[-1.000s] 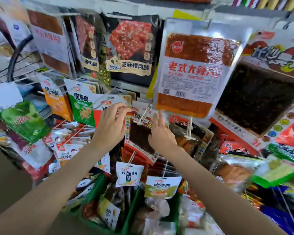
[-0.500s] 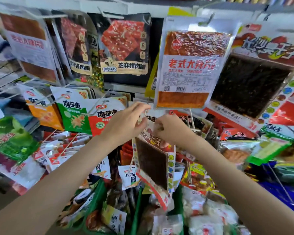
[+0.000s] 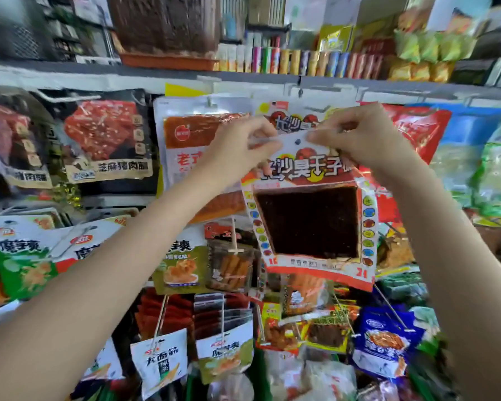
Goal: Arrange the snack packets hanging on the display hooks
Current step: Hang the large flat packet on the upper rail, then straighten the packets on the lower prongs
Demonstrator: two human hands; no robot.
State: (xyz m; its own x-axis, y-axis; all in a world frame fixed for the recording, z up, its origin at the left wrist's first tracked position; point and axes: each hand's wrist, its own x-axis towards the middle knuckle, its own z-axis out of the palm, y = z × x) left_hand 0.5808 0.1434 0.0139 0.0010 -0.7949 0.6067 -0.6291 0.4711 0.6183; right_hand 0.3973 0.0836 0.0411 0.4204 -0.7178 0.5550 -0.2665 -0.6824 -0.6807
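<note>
Two bare forearms showed, one entering from the near left corner, the other from the near right edge. No sleeve, cuff, watch, bracelet or glove was worn on either as far as the view reached. The left hand (image 3: 237, 149) and right hand (image 3: 356, 137) were bare as well, with no rings visible on the fingers. Nails were too blurred to make out.

Frame centre: left hand (image 3: 237, 149) and right hand (image 3: 356, 137) pinch top edge of red-bordered snack packet (image 3: 310, 221), dark square window facing camera. Behind, matching packet (image 3: 284, 111) hangs below shelf edge (image 3: 128, 79). Orange packet (image 3: 191, 140) just left. Lower frame: smaller packets on hooks.
</note>
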